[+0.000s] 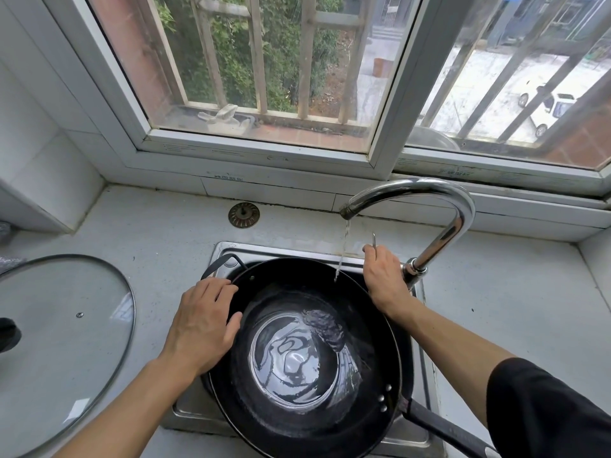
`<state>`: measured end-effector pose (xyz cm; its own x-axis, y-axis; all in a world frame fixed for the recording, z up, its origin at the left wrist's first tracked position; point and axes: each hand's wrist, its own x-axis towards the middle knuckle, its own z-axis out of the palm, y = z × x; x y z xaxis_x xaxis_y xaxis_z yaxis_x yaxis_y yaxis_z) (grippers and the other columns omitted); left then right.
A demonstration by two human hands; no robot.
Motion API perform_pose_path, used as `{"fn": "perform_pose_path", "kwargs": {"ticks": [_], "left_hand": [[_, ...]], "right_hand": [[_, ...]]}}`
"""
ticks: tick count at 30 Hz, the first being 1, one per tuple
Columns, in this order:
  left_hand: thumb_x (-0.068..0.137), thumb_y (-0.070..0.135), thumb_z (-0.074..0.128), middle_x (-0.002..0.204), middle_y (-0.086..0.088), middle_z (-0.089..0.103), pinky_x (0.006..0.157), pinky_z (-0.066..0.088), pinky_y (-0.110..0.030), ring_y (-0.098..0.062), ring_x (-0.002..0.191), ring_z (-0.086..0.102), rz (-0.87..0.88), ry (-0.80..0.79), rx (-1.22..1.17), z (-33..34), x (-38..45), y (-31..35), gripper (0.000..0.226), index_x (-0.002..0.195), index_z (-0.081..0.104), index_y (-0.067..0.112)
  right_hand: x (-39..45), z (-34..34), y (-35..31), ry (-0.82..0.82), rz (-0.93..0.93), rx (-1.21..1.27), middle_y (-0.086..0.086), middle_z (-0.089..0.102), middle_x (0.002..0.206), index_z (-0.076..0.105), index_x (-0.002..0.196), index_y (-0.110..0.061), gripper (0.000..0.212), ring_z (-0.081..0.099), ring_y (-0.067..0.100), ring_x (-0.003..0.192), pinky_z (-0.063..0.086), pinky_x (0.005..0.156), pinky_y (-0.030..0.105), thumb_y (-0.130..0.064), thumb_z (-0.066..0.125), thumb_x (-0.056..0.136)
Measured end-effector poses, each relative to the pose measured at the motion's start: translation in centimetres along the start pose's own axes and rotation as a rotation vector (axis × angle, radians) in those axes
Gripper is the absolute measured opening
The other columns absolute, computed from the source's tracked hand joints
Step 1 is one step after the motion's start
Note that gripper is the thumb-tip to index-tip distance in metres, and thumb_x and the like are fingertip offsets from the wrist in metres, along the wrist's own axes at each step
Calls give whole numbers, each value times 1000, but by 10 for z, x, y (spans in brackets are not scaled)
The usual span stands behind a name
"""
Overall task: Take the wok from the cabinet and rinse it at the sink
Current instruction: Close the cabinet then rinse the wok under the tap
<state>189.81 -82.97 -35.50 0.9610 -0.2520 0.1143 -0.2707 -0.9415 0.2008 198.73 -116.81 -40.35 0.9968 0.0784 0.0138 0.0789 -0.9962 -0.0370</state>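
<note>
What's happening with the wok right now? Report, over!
Left hand steadies the wok rim. Right hand grips the faucet lever. Wok sits in the sink, water running in. Nothing in the way, over.

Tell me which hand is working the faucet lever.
The right hand, curled around the thin lever by the faucet base. The left hand instead rests on the wok rim, near its loop handle.
</note>
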Motion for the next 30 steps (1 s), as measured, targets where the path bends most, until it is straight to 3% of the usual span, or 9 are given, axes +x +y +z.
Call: {"fn": "perform_pose_path", "kwargs": {"ticks": [22, 30], "left_hand": [[73, 22, 80, 112, -4, 62, 87, 50, -43, -26, 106, 57, 1, 10, -6, -2, -5, 0, 42, 110, 63, 12], [74, 22, 80, 112, -4, 62, 88, 50, -43, -25, 106, 57, 4, 11, 6, -4, -7, 2, 42, 111, 63, 12]], "right_hand": [[1, 0, 1, -15, 4, 38, 17, 51, 98, 46, 123, 1, 68, 46, 30, 84, 41, 77, 39, 21, 55, 59], [-2, -1, -2, 26, 18, 21, 18, 51, 88, 51, 115, 4, 63, 46, 31, 75, 43, 69, 41, 24, 58, 55]]}}
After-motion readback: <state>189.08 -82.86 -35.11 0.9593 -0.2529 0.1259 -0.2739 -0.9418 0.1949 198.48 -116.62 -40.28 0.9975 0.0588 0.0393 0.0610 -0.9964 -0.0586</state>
